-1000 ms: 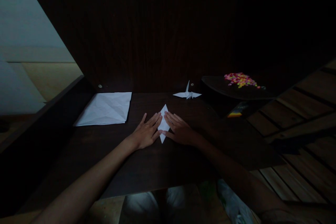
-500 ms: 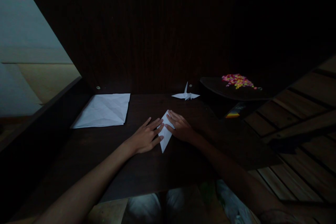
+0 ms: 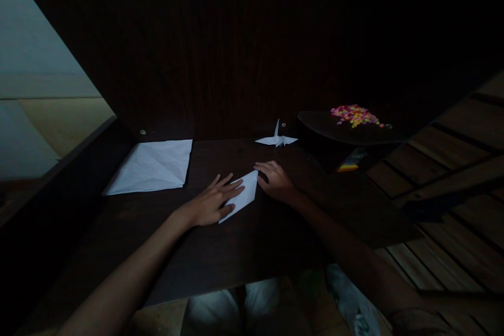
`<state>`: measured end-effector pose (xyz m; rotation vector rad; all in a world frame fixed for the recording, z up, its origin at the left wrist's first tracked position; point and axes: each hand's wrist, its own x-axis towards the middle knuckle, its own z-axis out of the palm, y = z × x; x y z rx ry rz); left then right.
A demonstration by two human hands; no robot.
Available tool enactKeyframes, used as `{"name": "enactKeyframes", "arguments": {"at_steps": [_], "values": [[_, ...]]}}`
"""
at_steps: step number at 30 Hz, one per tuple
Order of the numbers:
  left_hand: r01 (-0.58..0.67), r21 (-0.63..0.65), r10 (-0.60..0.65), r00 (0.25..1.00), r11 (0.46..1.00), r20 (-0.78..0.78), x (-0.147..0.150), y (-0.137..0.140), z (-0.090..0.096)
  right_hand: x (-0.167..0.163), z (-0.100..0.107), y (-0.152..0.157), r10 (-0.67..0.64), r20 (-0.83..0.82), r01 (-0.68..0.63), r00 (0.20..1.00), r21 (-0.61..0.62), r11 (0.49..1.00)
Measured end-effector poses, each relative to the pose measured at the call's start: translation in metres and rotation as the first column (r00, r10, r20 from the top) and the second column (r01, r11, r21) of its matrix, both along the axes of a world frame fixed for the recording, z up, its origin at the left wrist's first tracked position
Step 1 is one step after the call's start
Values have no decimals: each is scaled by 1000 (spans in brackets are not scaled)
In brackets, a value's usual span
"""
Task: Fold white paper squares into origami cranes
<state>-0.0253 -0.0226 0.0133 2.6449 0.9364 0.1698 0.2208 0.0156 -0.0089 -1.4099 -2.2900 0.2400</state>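
Observation:
A folded white paper (image 3: pixel 244 197), a long kite-like shape, lies slanted on the dark table in front of me. My left hand (image 3: pixel 212 202) rests flat over its left side, fingers spread and thumb near the lower point. At the upper right corner of the paper is my right hand (image 3: pixel 275 181), its thumb and fingers apart and touching or just beside that corner. Beyond the hands, against the back panel, stands a folded white paper crane (image 3: pixel 277 139) with its wings out.
Creased white paper sheets (image 3: pixel 151 168) lie at the back left, near the raised side board (image 3: pixel 66 178). A dark curved shelf (image 3: pixel 315 123) on the right bears a heap of small pink, red and yellow pieces (image 3: pixel 356 115). Below it shows a rainbow-striped item (image 3: pixel 349 166).
The folded paper has turned clockwise, its lower point swinging left. My right hand has slid from its upper face to the upper right corner. The left hand has shifted slightly left.

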Motion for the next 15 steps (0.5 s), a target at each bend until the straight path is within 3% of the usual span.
{"name": "enactKeyframes", "arguments": {"at_steps": [3, 6, 10, 15], "values": [[-11, 16, 12, 999, 1000, -34, -6, 4, 4, 5, -2, 4, 39, -19, -38, 999, 36, 999], [-37, 121, 41, 999, 992, -31, -10, 8, 0, 7, -1, 6, 80, -63, -76, 995, 57, 995], [-113, 230, 114, 993, 967, 9, -10, 13, -6, 6, 4, 3, 124, -90, -120, 988, 42, 992], [-228, 264, 224, 974, 937, 44, -1, 10, -7, 2, 8, -1, 153, -119, -152, 981, 16, 988]]}}
